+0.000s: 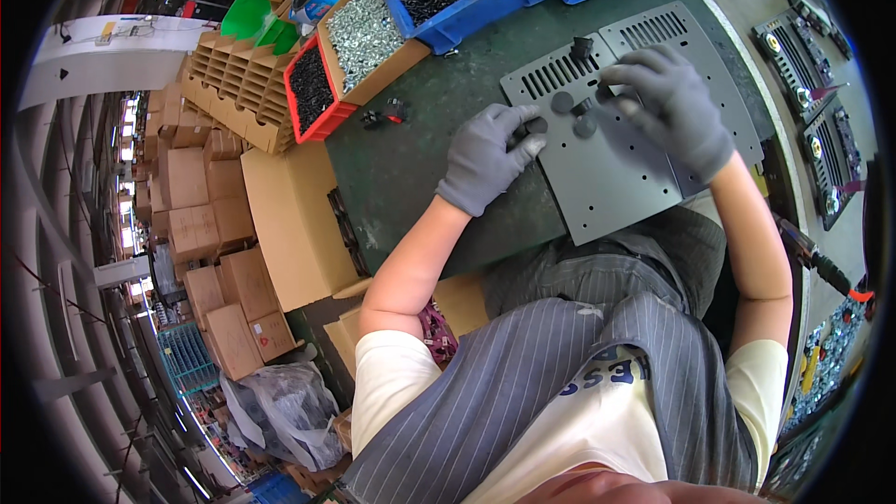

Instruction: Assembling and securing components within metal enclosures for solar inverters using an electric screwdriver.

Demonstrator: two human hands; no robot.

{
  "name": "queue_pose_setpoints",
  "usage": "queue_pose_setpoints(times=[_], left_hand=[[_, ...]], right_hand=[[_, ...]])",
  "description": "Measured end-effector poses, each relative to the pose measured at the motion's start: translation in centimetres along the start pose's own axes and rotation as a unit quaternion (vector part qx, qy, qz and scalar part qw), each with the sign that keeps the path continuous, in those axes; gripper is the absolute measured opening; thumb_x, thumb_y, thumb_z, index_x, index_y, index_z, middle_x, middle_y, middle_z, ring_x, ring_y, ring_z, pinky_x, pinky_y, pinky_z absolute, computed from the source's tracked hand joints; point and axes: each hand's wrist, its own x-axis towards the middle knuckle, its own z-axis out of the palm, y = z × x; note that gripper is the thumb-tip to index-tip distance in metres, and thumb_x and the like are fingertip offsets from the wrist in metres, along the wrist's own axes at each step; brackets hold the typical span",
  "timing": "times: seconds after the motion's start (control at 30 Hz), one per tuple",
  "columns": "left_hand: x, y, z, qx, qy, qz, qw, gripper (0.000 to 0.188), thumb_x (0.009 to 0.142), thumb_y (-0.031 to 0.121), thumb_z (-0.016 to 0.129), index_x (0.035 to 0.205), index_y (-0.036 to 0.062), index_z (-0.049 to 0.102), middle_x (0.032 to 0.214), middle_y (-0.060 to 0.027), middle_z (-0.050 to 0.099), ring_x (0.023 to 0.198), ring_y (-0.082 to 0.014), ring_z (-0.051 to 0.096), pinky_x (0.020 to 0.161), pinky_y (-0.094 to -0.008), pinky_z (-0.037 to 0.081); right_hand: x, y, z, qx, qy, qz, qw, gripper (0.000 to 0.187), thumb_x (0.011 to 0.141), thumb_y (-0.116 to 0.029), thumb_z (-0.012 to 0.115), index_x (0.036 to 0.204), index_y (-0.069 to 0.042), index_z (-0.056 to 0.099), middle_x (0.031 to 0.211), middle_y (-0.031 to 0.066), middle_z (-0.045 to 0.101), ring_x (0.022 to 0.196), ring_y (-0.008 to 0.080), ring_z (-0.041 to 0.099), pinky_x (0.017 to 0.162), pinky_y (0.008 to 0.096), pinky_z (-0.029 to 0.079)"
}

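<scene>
A dark grey metal panel [616,163] with slots and small holes lies on the green work table [411,168]. My left hand [492,154], in a grey glove, pinches a small black round piece [537,126] between thumb and forefinger at the panel's left edge. Over the panel's right half is my right hand [674,110], gloved too, its fingers curled around a small black piece [605,91] that is mostly hidden. Between the hands lie a black disc [562,103] and a black round-headed piece [584,124]. Another black fitting [582,48] stands by the slots.
Blue bins [457,0] of black hardware stand at the far edge. Left of them are a cardboard box [364,33] of silvery screws and a red bin [313,89] of black ones. Small black-and-red parts [385,116] lie on the table. A power screwdriver [826,266] is at right.
</scene>
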Motion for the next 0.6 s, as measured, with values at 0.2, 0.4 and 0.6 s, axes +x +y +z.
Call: queue_pose_setpoints(times=[0.2,0.4,0.6], left_hand=[[0.0,0.9,0.4,-0.093,-0.090,-0.004,0.992,0.033,0.086,0.039,0.071,0.103,0.0103,0.072,0.089,-0.0111,0.066,0.078,-0.0287,0.067,0.071,-0.0393,0.053],[0.6,1.6,1.0,-0.029,0.058,0.002,0.998,0.033,0.083,0.031,0.077,0.106,0.0106,0.065,0.089,-0.0103,0.066,0.075,-0.0248,0.065,0.070,-0.0380,0.053],[3.4,-3.0,-6.1,-0.010,0.185,0.004,0.983,0.023,0.089,0.021,0.072,0.106,0.0062,0.070,0.093,-0.0054,0.069,0.077,-0.0107,0.060,0.072,-0.0274,0.051]], right_hand=[[-0.1,-0.6,1.9,-0.169,0.037,0.005,0.985,0.026,0.082,-0.022,0.066,0.104,-0.010,0.071,0.126,0.0096,0.061,0.133,0.0343,0.044,0.110,0.0513,0.033],[-1.6,-0.7,0.4,-0.152,0.069,0.017,0.986,0.021,0.083,-0.024,0.068,0.099,-0.011,0.071,0.127,0.0098,0.061,0.130,0.0344,0.046,0.107,0.0483,0.036],[-9.2,-2.1,-3.0,0.501,-0.058,0.204,0.839,0.048,0.077,-0.039,0.076,0.097,0.004,0.068,0.092,0.0118,0.069,0.087,0.0215,0.067,0.077,0.0329,0.051]])
